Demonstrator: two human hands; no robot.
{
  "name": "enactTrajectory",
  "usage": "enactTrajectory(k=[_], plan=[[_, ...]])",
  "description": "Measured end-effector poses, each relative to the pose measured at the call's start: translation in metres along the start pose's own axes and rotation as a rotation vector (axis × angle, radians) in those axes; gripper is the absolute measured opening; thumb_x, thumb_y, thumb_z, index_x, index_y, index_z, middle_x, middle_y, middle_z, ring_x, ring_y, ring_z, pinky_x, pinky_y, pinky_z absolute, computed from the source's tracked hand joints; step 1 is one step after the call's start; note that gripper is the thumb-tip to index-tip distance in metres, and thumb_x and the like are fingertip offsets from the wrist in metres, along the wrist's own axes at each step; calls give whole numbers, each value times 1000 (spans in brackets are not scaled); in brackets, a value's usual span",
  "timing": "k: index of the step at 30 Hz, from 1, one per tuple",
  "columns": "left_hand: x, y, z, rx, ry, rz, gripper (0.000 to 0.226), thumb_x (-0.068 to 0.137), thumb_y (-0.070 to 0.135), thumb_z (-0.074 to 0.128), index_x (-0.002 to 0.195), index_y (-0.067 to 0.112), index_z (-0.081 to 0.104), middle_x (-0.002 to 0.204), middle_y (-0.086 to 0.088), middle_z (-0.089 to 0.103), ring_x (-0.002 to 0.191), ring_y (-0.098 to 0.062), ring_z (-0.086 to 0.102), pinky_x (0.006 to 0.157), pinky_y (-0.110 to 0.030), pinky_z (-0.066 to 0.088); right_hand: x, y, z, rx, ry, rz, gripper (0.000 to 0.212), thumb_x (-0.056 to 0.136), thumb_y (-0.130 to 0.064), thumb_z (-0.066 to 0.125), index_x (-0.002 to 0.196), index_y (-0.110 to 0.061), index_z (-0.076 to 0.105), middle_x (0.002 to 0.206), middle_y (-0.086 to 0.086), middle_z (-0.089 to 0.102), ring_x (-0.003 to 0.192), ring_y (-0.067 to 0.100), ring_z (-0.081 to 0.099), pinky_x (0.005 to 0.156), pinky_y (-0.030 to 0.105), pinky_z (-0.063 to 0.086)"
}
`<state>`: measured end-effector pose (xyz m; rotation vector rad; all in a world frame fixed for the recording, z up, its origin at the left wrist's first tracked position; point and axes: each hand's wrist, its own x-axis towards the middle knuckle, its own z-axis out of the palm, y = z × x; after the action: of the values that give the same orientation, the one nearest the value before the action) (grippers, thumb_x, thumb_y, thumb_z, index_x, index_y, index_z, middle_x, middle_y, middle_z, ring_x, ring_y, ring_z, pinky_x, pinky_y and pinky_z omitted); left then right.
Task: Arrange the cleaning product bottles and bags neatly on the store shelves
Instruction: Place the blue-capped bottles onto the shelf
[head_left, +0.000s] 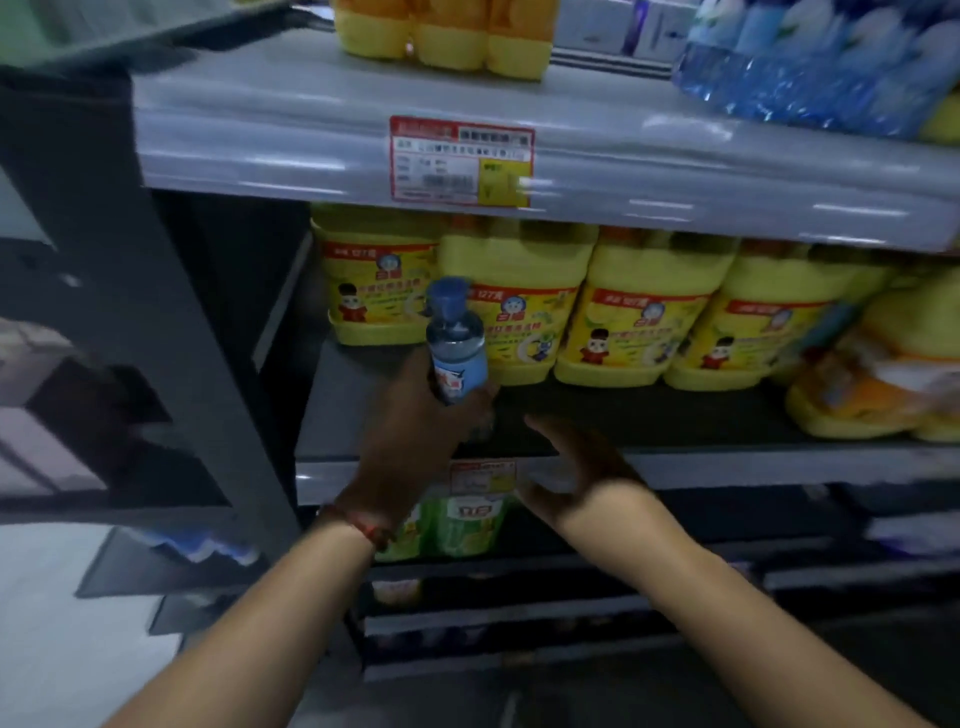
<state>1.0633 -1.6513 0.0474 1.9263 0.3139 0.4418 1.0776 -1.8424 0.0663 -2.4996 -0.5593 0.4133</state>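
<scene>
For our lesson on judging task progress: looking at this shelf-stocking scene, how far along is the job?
Done: the yellow jugs stand in a neat row on the middle shelf. In hand: the left hand grips a blue bottle upright at that shelf's front; the right hand is open beside it. Left: placing this bottle, and straightening the tilted yellow packs at the right.

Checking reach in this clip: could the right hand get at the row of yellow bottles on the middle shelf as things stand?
Probably yes. The right hand is open and empty at the shelf's front edge, and bare shelf lies between it and the yellow bottles. The left hand holds the blue bottle off to the side.
</scene>
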Motion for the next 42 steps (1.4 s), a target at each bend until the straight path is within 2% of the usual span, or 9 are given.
enactTrajectory(k=[3, 6, 9, 13, 17, 22, 28, 33, 42], plan=[[-26, 16, -1, -178, -105, -48, 35, 80, 25, 85, 100, 33, 57, 88, 19, 67, 75, 15, 63, 66, -8, 48, -20, -19, 12, 255, 108, -17, 57, 89, -36, 73, 141, -41, 50, 139, -19, 57, 126, 2, 54, 104, 34, 48], [-54, 24, 7, -353, -219, -166, 49, 68, 36, 91, 106, 30, 60, 92, 7, 75, 85, -6, 73, 77, -31, 60, -45, -29, 19, 459, 159, 87, 38, 83, -28, 79, 117, -35, 63, 105, -16, 74, 96, -2, 69, 87, 31, 58], [-81, 28, 17, -284, -346, -176, 43, 77, 44, 84, 111, 26, 64, 87, 10, 76, 76, 2, 72, 66, -15, 53, -78, -22, 21, 543, 188, 184, 31, 82, -22, 78, 108, -32, 66, 99, -11, 75, 90, 6, 72, 81, 33, 58], [-105, 28, 40, -553, -395, -307, 34, 91, 39, 69, 110, 11, 70, 101, -4, 78, 95, -17, 73, 88, -40, 57, -124, -2, 26, 781, 161, 258, 37, 72, -22, 78, 108, -28, 70, 95, -5, 76, 83, 9, 70, 77, 28, 56], [-135, 34, 71, -816, -509, -695, 67, 83, 53, 58, 120, -2, 65, 114, -17, 74, 96, -26, 70, 103, -53, 49, -167, 23, 32, 971, 124, 379, 37, 66, -30, 73, 103, -23, 74, 90, 0, 77, 78, 6, 67, 67, 17, 52], [-179, 53, 121, -894, -669, -829, 44, 98, 36, 46, 121, 1, 57, 116, -25, 70, 93, -32, 68, 90, -48, 53, -223, 69, 25, 1211, 145, 460, 26, 67, -31, 74, 90, -18, 78, 85, 5, 73, 77, 16, 66, 64, 23, 50], [-237, 94, 196, -678, -905, -634, 42, 80, 28, 58, 116, 6, 62, 122, -26, 68, 105, -39, 60, 107, -62, 40, -308, 138, 4, 1432, 255, 500, 40, 57, -34, 80, 93, -15, 79, 95, 14, 75, 79, 22, 68, 66, 29, 52], [-283, 124, 263, -509, -1054, -398, 40, 88, 31, 60, 118, 6, 64, 104, -16, 67, 84, -26, 61, 70, -34, 50, -368, 190, -10, 1407, 325, 537, 37, 73, -30, 72, 107, -16, 72, 91, 3, 70, 85, 18, 65, 71, 29, 51], [-359, 195, 360, -251, -1260, 72, 23, 87, 14, 77, 106, 25, 73, 98, -1, 77, 88, -8, 72, 83, -27, 58, -442, 255, -29, 1394, 545, 629, 43, 68, -27, 71, 109, -19, 66, 88, -5, 73, 86, 7, 70, 74, 22, 55]])
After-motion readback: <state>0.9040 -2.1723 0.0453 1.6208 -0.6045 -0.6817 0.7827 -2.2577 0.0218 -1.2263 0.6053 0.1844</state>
